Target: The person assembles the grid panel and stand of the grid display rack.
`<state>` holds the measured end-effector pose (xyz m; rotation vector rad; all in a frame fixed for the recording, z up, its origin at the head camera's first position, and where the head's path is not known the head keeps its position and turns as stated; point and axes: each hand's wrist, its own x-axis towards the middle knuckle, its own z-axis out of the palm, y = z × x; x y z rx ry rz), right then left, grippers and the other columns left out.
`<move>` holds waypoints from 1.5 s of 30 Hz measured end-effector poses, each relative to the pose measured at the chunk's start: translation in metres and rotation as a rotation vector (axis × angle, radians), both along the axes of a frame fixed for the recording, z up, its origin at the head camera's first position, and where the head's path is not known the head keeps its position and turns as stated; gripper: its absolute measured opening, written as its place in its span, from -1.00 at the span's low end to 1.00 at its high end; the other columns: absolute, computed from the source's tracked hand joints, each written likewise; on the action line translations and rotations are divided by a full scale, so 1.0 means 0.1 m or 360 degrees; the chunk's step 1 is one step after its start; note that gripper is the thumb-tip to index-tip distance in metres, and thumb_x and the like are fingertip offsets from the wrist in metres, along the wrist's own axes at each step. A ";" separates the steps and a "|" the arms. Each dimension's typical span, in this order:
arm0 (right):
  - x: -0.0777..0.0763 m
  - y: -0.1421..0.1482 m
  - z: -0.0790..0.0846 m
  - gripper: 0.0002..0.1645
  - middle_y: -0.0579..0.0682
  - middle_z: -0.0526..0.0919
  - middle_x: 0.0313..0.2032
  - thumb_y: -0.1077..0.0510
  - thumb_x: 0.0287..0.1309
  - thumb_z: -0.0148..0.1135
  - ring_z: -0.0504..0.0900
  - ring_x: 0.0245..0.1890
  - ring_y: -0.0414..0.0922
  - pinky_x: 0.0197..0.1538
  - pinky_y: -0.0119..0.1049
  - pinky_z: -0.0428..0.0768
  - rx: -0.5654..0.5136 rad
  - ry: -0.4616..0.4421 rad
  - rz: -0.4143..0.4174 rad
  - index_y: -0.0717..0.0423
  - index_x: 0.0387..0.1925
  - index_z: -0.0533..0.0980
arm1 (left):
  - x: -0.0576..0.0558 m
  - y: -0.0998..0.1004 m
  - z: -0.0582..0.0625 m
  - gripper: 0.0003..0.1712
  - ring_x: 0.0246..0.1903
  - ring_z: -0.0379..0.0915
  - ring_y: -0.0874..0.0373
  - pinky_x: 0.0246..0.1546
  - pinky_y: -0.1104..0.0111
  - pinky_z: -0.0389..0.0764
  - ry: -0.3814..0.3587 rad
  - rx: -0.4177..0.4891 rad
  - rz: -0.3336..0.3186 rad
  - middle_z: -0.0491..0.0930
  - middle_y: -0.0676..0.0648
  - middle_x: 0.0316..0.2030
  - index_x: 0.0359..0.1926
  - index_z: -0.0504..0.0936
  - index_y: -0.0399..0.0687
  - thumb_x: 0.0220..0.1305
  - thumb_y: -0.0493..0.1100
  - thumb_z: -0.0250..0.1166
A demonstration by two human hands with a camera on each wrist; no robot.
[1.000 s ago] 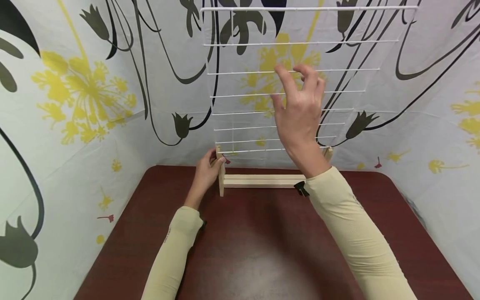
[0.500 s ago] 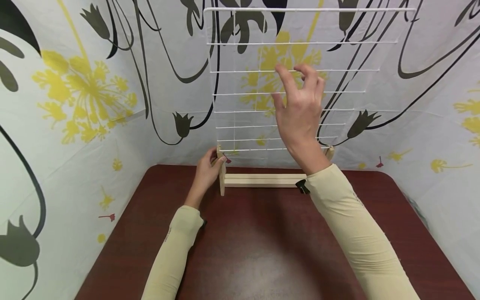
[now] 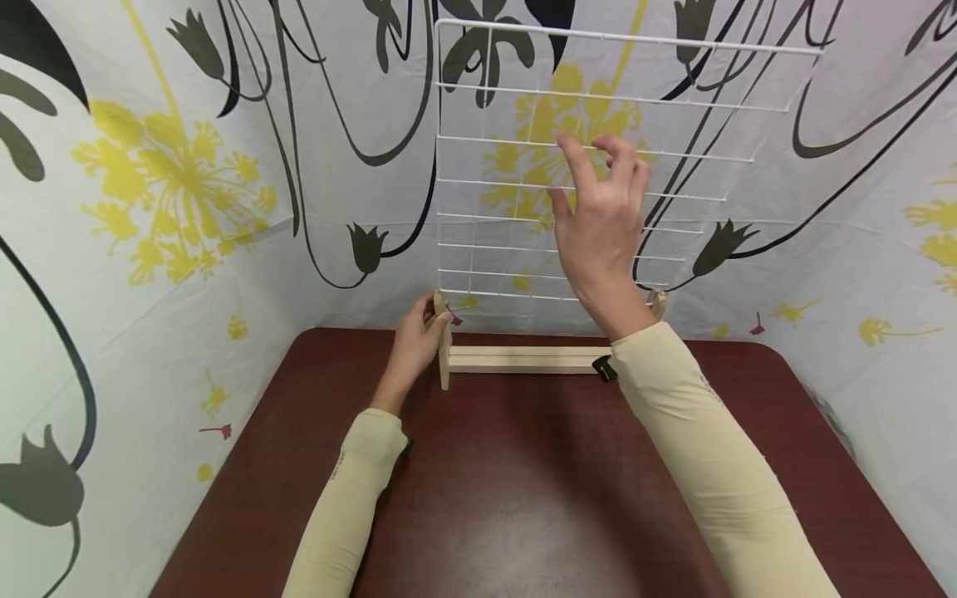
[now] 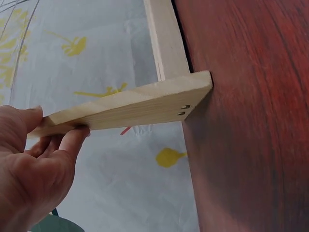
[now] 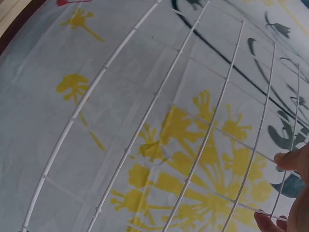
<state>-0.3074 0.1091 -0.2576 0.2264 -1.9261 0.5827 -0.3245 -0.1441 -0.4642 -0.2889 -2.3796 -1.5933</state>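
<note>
A white wire grid panel (image 3: 628, 36) stands raised over a pale wooden stand, its lower edge close to the tops of the two uprights. My right hand (image 3: 598, 224) holds the grid near its middle with bent fingers; in the right wrist view the fingertips (image 5: 285, 162) lie around the grid wires (image 5: 72, 119) at the right edge. My left hand (image 3: 419, 332) pinches the top of the left upright (image 3: 444, 365), thumb on one face and fingers on the other. A crossbar (image 3: 531, 360) joins it to the right upright (image 3: 658, 304), whose lower part my right forearm hides.
The stand rests near the back edge of a dark red-brown table (image 3: 508, 498). Patterned cloth walls (image 3: 247, 166) with yellow and dark flowers surround the table on the back and sides. A black clip (image 3: 604, 369) sits at my right sleeve cuff.
The grid has tilted: its left side has shifted right towards the left upright, and its top right corner has dropped. My right hand has moved very slightly right; the left hand has stayed nearly still.
</note>
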 end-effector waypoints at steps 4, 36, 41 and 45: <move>-0.07 0.01 -0.04 -0.36 0.10 0.49 0.27 0.14 0.29 0.49 0.47 0.24 0.19 -0.06 0.21 0.74 -0.0002 -0.0020 -0.0048 -0.36 0.34 0.56 | -0.02 0.03 -0.01 -0.45 0.42 0.48 -0.21 0.45 0.00 0.52 0.0036 -0.0103 0.0013 0.59 -0.27 0.32 0.47 0.40 -0.20 0.59 -0.12 0.24; -0.23 -0.06 -0.36 -0.35 0.08 0.51 0.23 0.06 0.23 0.56 0.50 0.15 0.22 -0.32 0.15 0.74 0.0256 -0.0036 -0.0070 -0.34 0.31 0.55 | -0.05 -0.05 0.33 -0.25 0.55 0.30 -0.17 0.53 0.03 0.42 0.0002 -0.0002 -0.0086 0.35 -0.30 0.54 0.56 0.29 -0.22 0.57 0.05 0.26; -0.27 0.01 -0.41 -0.34 0.10 0.52 0.22 0.04 0.20 0.58 0.51 0.12 0.24 -0.27 0.17 0.76 0.0217 -0.0025 -0.0092 -0.34 0.31 0.57 | -0.18 0.13 0.84 -0.53 0.36 0.56 -0.11 0.44 0.17 0.54 0.0428 0.0341 -0.0045 0.65 -0.27 0.28 0.31 0.57 -0.32 0.64 -0.05 0.15; -0.28 0.03 -0.42 -0.34 0.11 0.52 0.22 0.04 0.21 0.57 0.50 0.12 0.23 -0.26 0.17 0.76 0.0217 -0.0009 -0.0095 -0.33 0.31 0.56 | -0.24 0.30 1.31 -0.57 0.26 0.64 -0.06 0.35 0.22 0.62 0.0545 0.0528 -0.0086 0.72 -0.27 0.18 0.21 0.64 -0.31 0.67 -0.05 0.11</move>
